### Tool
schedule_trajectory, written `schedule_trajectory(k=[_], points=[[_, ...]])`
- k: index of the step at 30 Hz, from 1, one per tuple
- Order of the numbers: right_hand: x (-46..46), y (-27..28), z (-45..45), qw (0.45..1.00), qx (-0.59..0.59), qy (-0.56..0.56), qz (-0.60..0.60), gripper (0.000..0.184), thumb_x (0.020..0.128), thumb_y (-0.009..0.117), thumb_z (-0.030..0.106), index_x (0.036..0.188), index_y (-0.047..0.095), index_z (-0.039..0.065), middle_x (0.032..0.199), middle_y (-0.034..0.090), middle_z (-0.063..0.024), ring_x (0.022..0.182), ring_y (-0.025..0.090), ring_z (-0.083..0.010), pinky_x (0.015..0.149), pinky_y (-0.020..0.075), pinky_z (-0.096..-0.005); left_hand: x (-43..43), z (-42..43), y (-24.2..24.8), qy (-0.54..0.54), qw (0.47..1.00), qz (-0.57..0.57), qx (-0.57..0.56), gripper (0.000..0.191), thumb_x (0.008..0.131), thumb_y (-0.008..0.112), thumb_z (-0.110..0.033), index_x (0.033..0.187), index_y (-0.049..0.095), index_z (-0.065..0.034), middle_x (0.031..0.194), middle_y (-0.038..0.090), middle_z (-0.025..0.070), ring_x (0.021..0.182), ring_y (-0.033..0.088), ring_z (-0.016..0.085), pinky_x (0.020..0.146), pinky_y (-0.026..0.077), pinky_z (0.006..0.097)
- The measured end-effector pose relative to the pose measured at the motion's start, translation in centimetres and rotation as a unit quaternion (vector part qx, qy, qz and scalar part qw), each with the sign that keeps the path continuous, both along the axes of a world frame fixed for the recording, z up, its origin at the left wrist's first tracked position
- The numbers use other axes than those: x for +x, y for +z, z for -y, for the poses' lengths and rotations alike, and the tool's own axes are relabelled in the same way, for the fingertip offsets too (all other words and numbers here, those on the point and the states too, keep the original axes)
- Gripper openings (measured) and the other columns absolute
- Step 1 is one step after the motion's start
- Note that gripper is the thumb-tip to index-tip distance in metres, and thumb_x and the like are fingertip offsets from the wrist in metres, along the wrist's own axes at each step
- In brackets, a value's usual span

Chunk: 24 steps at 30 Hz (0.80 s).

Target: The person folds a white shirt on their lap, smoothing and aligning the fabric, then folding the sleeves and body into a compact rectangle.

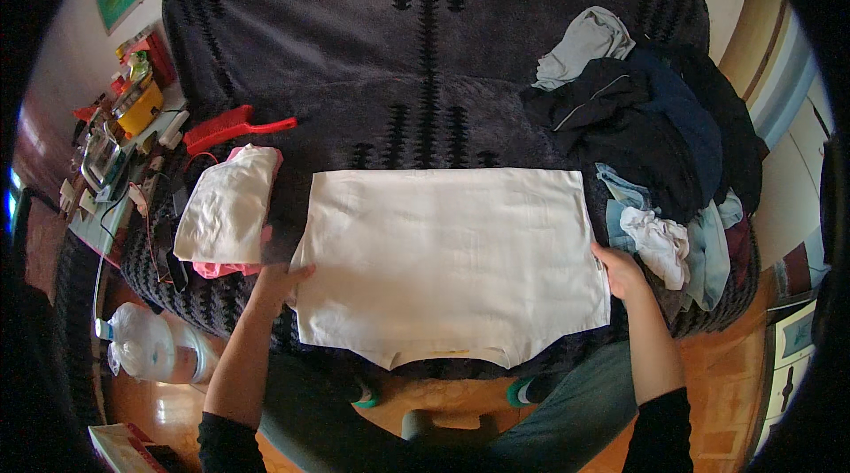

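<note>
A white short-sleeved shirt (451, 254) lies spread almost flat on the dark patterned blanket (372, 107) before me, its neckline towards my knees. My left hand (282, 283) grips its left edge, the thumb on top and the fingers mostly beneath the cloth. At the opposite edge my right hand (619, 272) pinches the fabric near the sleeve. Just beyond my left hand lies a folded white garment (229, 207) on top of a pink one (229, 269). To the right of my right hand is a crumpled white cloth (657, 244).
A heap of dark clothes (654, 134) covers the right side, with a light grey garment (588, 48) at its far end. A red brush (222, 127) lies at left. Beside it, a cluttered side table (93, 234) holds a yellow pot (139, 107). A large plastic bottle (156, 347) is on the floor.
</note>
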State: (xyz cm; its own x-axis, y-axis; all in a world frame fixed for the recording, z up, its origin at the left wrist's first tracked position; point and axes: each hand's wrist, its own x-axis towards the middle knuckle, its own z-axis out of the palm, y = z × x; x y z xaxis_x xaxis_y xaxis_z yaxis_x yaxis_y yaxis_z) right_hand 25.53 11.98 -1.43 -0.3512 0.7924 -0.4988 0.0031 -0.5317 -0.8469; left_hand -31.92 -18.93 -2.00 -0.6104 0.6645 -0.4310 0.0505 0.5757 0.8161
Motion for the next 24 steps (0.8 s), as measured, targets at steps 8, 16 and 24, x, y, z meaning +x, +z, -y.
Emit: schedule_trajectory(k=[8, 16, 24], points=[[2.6, 2.1, 6.2, 0.979, -0.003, 0.07, 0.192, 0.038, 0.078, 0.079, 0.029, 0.102, 0.069, 0.001, 0.094, 0.068, -0.0056, 0.081, 0.065, -0.0172, 0.071, 0.0493, -0.0336, 4.7, 4.7, 2.8, 0.047, 0.981, 0.184, 0.042, 0.037, 0.079, 0.08, -0.018, 0.103, 0.065, 0.0054, 0.094, 0.068, 0.0119, 0.081, 0.068, 0.021, 0.069, 0.056, 0.0337], [2.7, 0.7, 5.4, 0.964, 0.075, 0.09, 0.238, 0.033, 0.074, 0.08, 0.019, 0.1, 0.071, 0.001, 0.088, 0.07, -0.0061, 0.071, 0.064, -0.0159, 0.065, 0.0498, -0.0318, 4.6, 5.5, 1.8, -0.014, 0.992, 0.122, -0.011, 0.038, 0.082, 0.078, -0.02, 0.106, 0.064, 0.0071, 0.094, 0.069, 0.0084, 0.078, 0.067, 0.018, 0.07, 0.055, 0.0318], [2.8, 2.4, 5.7, 0.955, 0.027, 0.091, 0.282, 0.037, 0.074, 0.081, 0.02, 0.104, 0.069, 0.002, 0.09, 0.069, -0.0073, 0.073, 0.066, -0.0195, 0.067, 0.0526, -0.035, 4.5, 5.6, 1.4, 0.007, 0.986, 0.167, 0.024, 0.034, 0.08, 0.079, -0.017, 0.101, 0.065, 0.0068, 0.09, 0.068, 0.0104, 0.068, 0.064, 0.017, 0.058, 0.05, 0.027]])
